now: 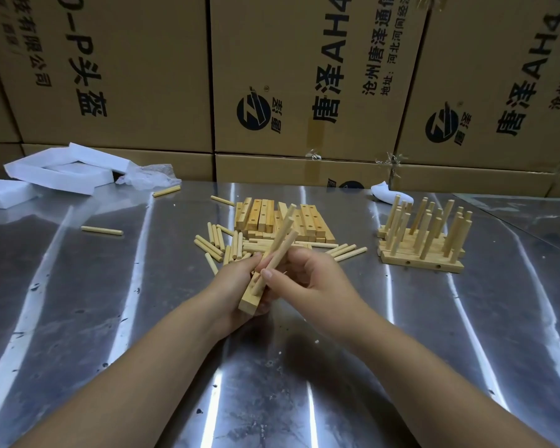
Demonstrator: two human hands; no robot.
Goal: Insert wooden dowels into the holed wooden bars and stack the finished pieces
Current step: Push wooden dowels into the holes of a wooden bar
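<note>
Dowel entered into bar, frame centre.
Bar was gripped by left hand; dowel, slanted toward upper right, was pinched by right hand.

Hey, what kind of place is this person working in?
Probably a warehouse or small workshop packing area: printed cardboard cartons stacked behind, a scuffed metal table, white foam packing, and batches of holed wooden bars and dowels.

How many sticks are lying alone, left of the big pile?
3. One dowel by the wrap, one beside the bars, one farthest left on the table. More might hide under the foam.
</note>
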